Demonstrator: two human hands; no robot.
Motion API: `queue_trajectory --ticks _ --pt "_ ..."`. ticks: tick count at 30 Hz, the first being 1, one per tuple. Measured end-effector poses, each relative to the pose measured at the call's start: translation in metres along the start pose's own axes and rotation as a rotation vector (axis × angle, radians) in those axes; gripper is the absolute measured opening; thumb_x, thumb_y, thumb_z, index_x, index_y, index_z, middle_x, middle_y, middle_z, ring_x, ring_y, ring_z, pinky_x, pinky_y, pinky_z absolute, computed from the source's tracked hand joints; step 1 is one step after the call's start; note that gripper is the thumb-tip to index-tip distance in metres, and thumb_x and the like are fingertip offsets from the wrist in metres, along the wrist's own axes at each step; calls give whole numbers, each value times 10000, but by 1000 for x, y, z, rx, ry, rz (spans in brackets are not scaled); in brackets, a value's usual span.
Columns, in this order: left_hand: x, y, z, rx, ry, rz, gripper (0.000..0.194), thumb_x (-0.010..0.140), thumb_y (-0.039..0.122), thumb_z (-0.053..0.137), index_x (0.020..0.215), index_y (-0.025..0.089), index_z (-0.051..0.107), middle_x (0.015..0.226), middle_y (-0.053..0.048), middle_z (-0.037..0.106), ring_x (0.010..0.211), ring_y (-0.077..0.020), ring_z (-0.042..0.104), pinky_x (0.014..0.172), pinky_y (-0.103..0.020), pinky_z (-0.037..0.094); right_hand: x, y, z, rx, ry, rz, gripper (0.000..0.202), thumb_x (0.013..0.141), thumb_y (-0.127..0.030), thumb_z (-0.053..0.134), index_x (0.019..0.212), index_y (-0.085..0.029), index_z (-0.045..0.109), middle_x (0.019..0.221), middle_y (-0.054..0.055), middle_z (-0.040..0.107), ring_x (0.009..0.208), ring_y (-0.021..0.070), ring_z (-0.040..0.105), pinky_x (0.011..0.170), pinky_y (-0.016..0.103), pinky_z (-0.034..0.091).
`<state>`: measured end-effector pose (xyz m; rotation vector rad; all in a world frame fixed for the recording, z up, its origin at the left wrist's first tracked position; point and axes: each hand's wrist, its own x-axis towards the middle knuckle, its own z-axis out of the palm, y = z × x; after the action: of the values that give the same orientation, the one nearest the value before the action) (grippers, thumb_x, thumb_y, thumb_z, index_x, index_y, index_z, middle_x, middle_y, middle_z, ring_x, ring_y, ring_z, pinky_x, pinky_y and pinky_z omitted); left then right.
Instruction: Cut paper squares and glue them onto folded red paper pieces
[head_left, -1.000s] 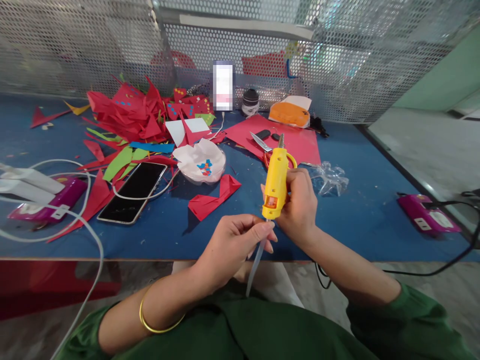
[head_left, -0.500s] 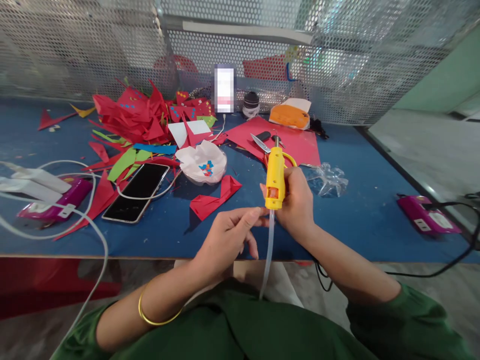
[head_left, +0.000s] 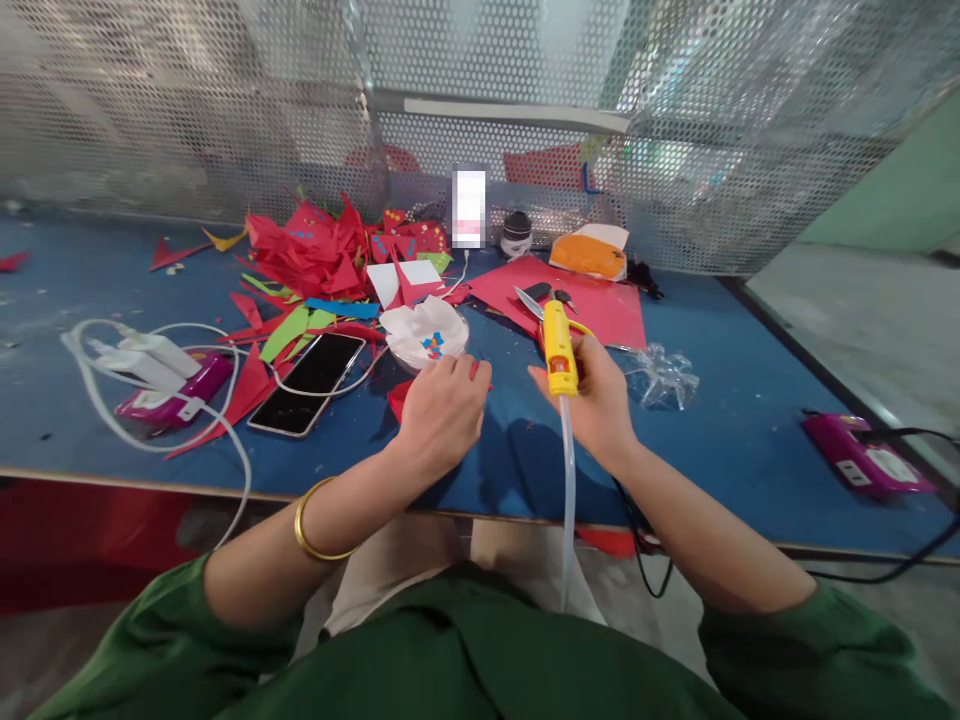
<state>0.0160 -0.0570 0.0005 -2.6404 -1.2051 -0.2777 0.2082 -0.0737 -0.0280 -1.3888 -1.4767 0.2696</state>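
My right hand is wrapped around a yellow hot glue gun, its nozzle pointing away from me. A long translucent glue stick trails from its back end toward my lap. My left hand is over a folded red paper piece, with fingers closed on it. Only edges of that paper show on either side of the hand; the fingertips are hidden. Just beyond stands a clear bowl lined with white paper, holding small blue and orange bits.
Red and green paper scraps are heaped at the back left. A phone, white cables and a purple power strip lie left. Scissors rest on red paper. Crumpled clear plastic and another purple power strip are right.
My left hand has moved from beside the glue gun forward and left onto the folded red paper. My right hand still holds the glue gun. The view has shifted slightly.
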Motion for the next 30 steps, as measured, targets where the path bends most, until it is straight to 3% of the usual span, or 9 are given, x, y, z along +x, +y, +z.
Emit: queue_trajectory --ticks 4,6,10,13,14,17,19,24,30 --pt "11 -3 13 23 -205 -33 270 908 61 421 978 68 682 898 -175 728 824 -315 699 679 -389 484 -1 2 1 -4 -30 1 308 752 -384 736 838 -238 479 784 -10 569 665 164 525 612 325 434" --pt "12 -7 17 23 -243 -51 300 903 27 403 929 73 698 879 -182 739 823 -316 714 645 -366 472 0 2 1 16 -47 28 300 741 -378 734 830 -236 485 767 -13 562 656 161 515 605 321 428" --pt "7 -16 9 -35 -119 -136 304 946 108 418 1029 126 710 934 -153 753 845 -297 723 615 -328 451 8 -3 -1 135 -85 55 316 702 -388 757 785 -236 493 716 -31 545 622 140 491 579 299 420" --pt "8 -28 -8 -353 85 -277 271 962 291 490 1023 199 738 938 -86 770 830 -243 714 662 -304 463 19 -11 -5 269 -134 147 293 703 -397 758 806 -225 545 749 -12 607 618 141 544 543 285 442" --pt "10 -32 -14 -534 103 -301 255 944 305 517 976 196 746 891 -67 771 793 -216 707 666 -288 468 23 -14 -6 321 -160 201 286 714 -411 749 818 -219 565 747 -6 623 602 139 555 524 279 444" --pt "23 -45 -26 -1139 -41 -322 231 886 340 582 898 168 735 802 -39 754 701 -165 684 623 -245 482 32 -21 -8 457 -245 332 296 730 -456 730 797 -199 598 637 -22 603 498 109 511 457 253 407" --pt "32 -51 -26 -1405 -166 -364 232 818 380 667 852 157 720 720 -27 729 629 -148 665 574 -228 475 34 -22 -7 524 -300 361 296 723 -450 740 772 -192 603 578 -39 575 462 90 480 440 236 386" --pt "44 -54 -3 -1645 -271 -414 291 689 417 800 789 160 708 637 -16 699 558 -121 640 529 -199 454 25 -17 2 671 -365 430 272 702 -382 775 784 -194 595 558 -52 583 475 88 500 454 219 402" --pt "38 -52 10 -1706 -328 -478 338 859 484 634 887 167 747 730 -50 739 592 -132 659 552 -215 484 18 -14 6 650 -339 498 250 676 -335 773 748 -202 574 492 -75 526 432 84 459 424 218 367"
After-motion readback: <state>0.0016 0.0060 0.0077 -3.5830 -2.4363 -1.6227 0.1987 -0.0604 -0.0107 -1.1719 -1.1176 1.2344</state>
